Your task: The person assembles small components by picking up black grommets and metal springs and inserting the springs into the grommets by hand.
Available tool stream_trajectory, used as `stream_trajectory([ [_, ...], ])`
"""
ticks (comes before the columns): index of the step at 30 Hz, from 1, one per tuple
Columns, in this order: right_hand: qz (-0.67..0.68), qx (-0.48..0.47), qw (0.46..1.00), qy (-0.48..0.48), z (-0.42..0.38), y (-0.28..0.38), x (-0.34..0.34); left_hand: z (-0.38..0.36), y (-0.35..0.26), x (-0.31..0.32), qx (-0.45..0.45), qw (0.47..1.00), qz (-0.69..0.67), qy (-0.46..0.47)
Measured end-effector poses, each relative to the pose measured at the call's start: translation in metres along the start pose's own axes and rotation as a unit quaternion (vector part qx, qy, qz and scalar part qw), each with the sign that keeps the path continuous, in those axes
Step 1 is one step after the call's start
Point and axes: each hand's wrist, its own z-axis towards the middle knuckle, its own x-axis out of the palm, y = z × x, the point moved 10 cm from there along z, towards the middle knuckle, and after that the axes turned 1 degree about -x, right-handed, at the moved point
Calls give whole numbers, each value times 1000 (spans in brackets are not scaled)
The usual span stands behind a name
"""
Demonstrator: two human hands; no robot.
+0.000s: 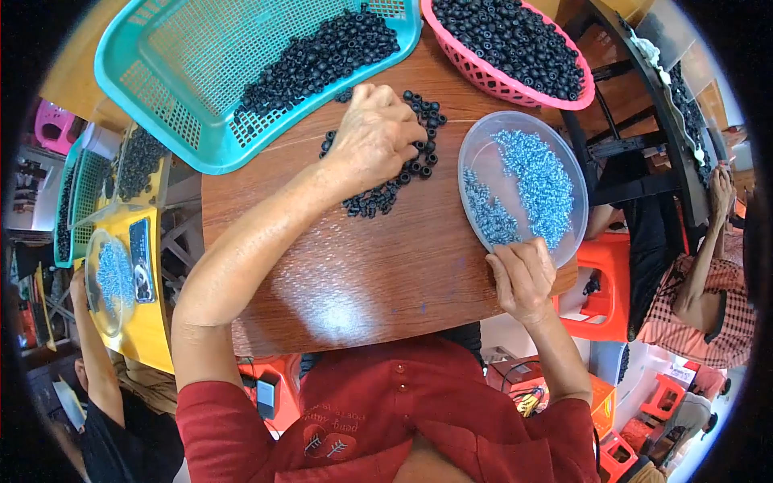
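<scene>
My left hand (374, 137) is over a loose pile of black beads (372, 200) on the wooden table. Its fingers are curled, and whatever is between the fingertips is hidden under the hand. Some round black beads (424, 165) with holes lie just right of it. My right hand (523, 278) is at the near rim of a clear shallow plastic dish (515, 117), with its fingers bent over the edge. Inside the dish lie small shiny blue beads (539, 181), in a large heap and a smaller one (489, 213).
A green mesh basket (213, 165) of black beads stands at the back left, overlapping the table (386, 282). A pink basket (503, 90) full of black beads is at the back right. Co-workers' arms (101, 354) show at both sides. A red stool (608, 274) stands on the right.
</scene>
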Motion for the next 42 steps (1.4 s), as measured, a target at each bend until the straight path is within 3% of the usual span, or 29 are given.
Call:
stream_trajectory([
  [2,-4,-5,1000,-5,0,2,-3,2,-14,2,29,999,-5,-36],
  [8,6,13,1000,-1,-3,-1,-4,6,-48,29,39,996,79,29],
  [19,4,-8,1000,-18,-8,-2,-7,4,-74,46,120,978,160,62],
  [24,12,9,1000,-13,-6,-4,-9,8,-76,33,114,981,150,43],
  [26,13,21,1000,-7,-2,-8,-14,7,-75,5,70,989,128,-28],
  [28,-13,46,998,-42,5,-20,-26,1,-80,-15,50,993,102,-38],
  [29,-15,49,998,-41,10,-26,-27,-8,-49,-18,-145,981,-122,-27],
  [30,-45,61,997,-28,16,-36,-25,-30,-22,-2,-327,883,-335,-14],
  [31,-76,72,994,-15,22,-48,-22,-45,-15,9,-377,794,-477,-19],
  [32,-77,72,994,-15,28,-57,-19,-50,-17,5,-376,794,-478,-19],
  [34,-128,66,989,46,39,-74,3,-81,-20,19,-481,599,-638,-51],
  [35,-127,65,989,47,44,-78,8,-92,-23,22,-488,555,-671,-61],
  [39,-189,32,971,141,51,-88,45,-120,-33,30,-498,490,-712,-78],
  [42,-207,13,962,179,48,-90,63,-128,-39,30,-489,482,-721,-90],
])
